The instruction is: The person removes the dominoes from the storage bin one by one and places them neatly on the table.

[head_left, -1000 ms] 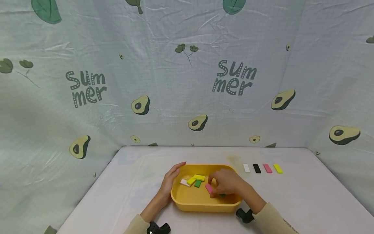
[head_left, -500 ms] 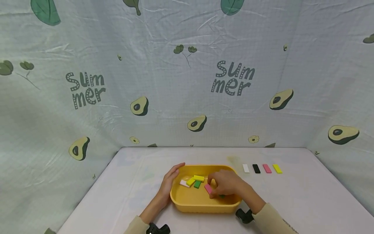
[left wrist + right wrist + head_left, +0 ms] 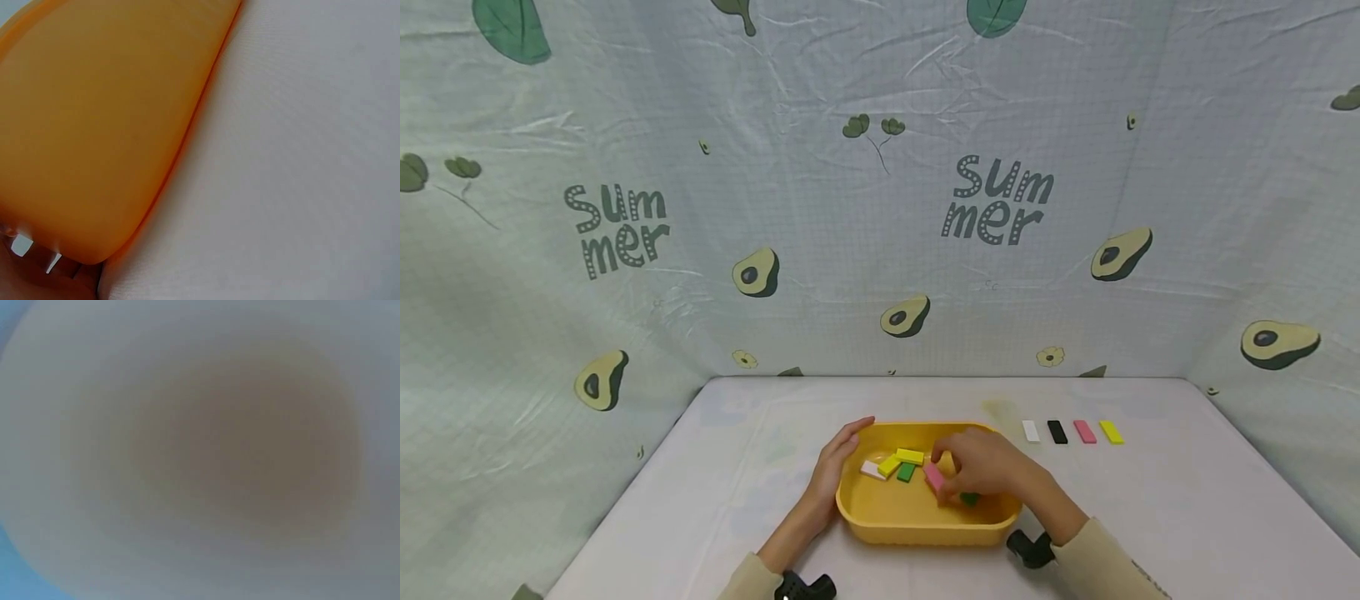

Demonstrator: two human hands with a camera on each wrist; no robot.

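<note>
right hand [image 3: 981, 467] is down inside the yellow tray [image 3: 917, 521], fingers curled, its grip pinching the pink block [image 3: 934, 477] at the block's near end; a green block [image 3: 970, 499] peeks out just under the palm, touching or nearly so, can't tell which. right wrist view is a blur, no help on finger placement

left hand [image 3: 833, 465] lies against the tray's left rim, fingers fairly straight along the wall, pressing to steady it, not curled round anything; left wrist view shows only the tray's orange-yellow outer wall [image 3: 106, 125] on the pale tabletop [image 3: 300, 175]

other blocks in the tray, left of the pink one: white block [image 3: 872, 469], two yellow blocks [image 3: 901, 459], second green block [image 3: 907, 472], clustered and touching

outside the tray on the tabletop to the right, a row, apart from each other: white piece [image 3: 1032, 431], black piece [image 3: 1057, 432], pink piece [image 3: 1085, 432], yellow piece [image 3: 1112, 432]

to do this step well, judged: keep the pinch on the pink block's long edges so it doesn't twist, lift straight up to clear the tray wall, avoid dragging the green block under the palm, keep the left hand bracing the rim so the tray doesn't slide
</note>
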